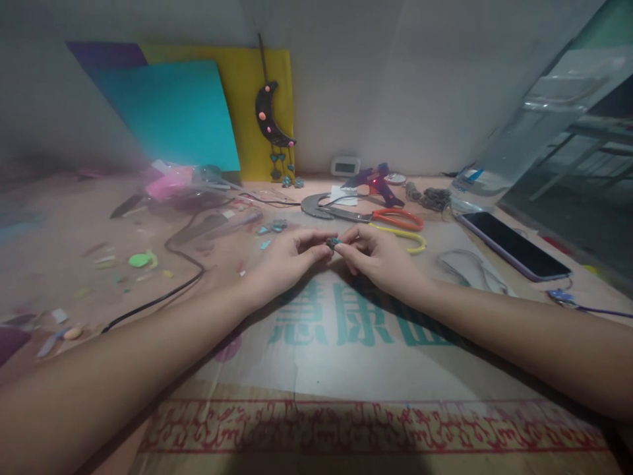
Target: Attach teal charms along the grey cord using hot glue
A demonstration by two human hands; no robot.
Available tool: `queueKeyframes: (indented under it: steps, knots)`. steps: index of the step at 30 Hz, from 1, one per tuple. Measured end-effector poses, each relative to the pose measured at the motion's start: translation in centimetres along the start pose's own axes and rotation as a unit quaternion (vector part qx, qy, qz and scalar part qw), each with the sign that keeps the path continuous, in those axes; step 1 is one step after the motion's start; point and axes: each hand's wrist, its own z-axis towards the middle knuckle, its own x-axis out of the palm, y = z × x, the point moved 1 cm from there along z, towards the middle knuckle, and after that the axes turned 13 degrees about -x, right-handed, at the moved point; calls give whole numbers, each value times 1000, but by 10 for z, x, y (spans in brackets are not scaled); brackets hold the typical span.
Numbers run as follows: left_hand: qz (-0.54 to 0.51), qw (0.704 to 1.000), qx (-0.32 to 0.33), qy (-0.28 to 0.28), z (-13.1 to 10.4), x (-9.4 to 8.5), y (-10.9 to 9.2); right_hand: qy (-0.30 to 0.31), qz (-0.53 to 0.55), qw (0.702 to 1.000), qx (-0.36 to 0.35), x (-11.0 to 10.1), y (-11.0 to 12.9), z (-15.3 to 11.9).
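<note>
While both hands are meeting over the printed sheet (316,373), left hand (291,257) is pinching one end of a small dark-and-teal piece (333,243), thumb and fingers bent in close around it. Right hand (378,257) is gripping the other end, thumb on top, fingers curling under. So the piece is sitting between the two sets of fingertips; exact shape is too small to tell.

Just beyond the right hand, scissors (353,215) are lying with orange and yellow handles, the yellow loop passing behind that hand. Farther past them, a purple glue gun (378,183) is showing a red light. Out to the right hand's right, a phone (517,245) is lying screen up. Near the left hand's far side, small blue bits (274,226) are lying loose. Left of that hand, a black cord (198,272) is winding across the tabletop; beyond the cord, a green disc (139,260) is resting. Well past both hands, a moon ornament (266,115) is hanging before a yellow sheet (247,72).
</note>
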Motion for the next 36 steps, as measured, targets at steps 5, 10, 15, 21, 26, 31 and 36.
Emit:
queueKeyframes:
  steps: [5,10,15,21,26,31,36]
  knots:
    - [-32,999,12,-4,3,0,2,-18,35,999,18,-3,1,1]
    - [-73,994,0,-86,5,-3,2,-21,66,997,40,-3,1,1]
    - [-64,995,-15,-76,4,-3,3,-18,62,997,39,-2,2,-1]
    - [34,994,8,-103,2,-4,-2,-17,66,997,36,-2,1,0]
    - [4,997,-14,-82,2,-2,-2,-13,75,996,41,-2,-1,0]
    - [-23,997,-15,-76,2,-1,-2,-11,80,996,41,-2,-1,0]
    - [47,994,-12,-95,2,-3,-2,-10,72,997,40,-2,0,0]
